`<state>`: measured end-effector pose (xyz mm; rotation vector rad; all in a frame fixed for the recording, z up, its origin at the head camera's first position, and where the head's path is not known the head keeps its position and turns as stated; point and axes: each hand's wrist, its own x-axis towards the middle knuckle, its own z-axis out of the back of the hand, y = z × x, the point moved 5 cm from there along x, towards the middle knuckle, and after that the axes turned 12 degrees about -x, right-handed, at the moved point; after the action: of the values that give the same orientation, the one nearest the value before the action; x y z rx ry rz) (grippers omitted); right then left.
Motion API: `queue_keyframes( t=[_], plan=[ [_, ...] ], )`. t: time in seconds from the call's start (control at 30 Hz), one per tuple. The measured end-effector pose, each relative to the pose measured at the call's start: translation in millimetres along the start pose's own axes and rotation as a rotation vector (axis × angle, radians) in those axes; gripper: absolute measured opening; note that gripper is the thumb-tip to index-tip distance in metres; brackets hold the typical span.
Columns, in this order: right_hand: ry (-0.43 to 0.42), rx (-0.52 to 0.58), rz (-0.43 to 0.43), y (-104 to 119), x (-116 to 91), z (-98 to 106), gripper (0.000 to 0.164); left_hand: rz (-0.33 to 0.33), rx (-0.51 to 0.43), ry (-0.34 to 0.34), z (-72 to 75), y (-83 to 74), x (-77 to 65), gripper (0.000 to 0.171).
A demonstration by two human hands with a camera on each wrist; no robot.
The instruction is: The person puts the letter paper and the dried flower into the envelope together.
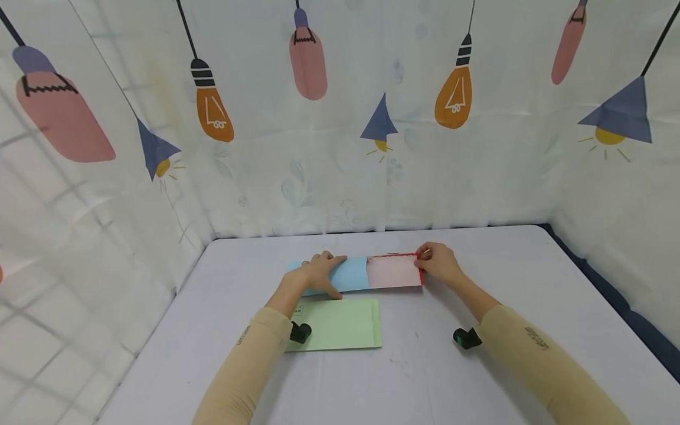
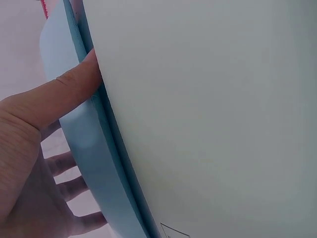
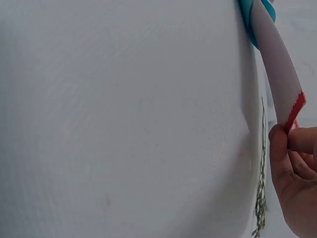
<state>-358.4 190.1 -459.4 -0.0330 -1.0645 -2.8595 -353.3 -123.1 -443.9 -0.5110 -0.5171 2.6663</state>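
Observation:
A light blue envelope (image 1: pixel 353 275) lies toward the table's far side, with a pale pink card (image 1: pixel 394 273) sticking out of its right end. Red strips run along the card's top and right edges. My left hand (image 1: pixel 317 273) grips the envelope across its width; in the left wrist view the thumb (image 2: pixel 74 87) is at the near edge and the other fingers at the opposite one. With thumb and fingers, my right hand (image 1: pixel 440 263) pinches the card's red-edged end (image 3: pixel 295 110). The card's other end is hidden inside the envelope. Nearer to me rests a light green envelope (image 1: pixel 340 326).
The white table (image 1: pixel 425 378) stands against a curtain (image 1: pixel 340 177) printed with hanging lamps. Small black cameras (image 1: pixel 301 332) are worn at both wrists. Dark fabric (image 1: pixel 611 289) runs along the table's right edge.

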Motion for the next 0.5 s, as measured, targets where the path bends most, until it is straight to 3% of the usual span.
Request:
queue_keyframes(
  t=[0.5],
  plan=[
    [0.01, -0.055, 0.042, 19, 9, -25, 0.017, -0.018, 0.015, 0.001, -0.7, 1.9, 2.1, 0.106]
  ],
)
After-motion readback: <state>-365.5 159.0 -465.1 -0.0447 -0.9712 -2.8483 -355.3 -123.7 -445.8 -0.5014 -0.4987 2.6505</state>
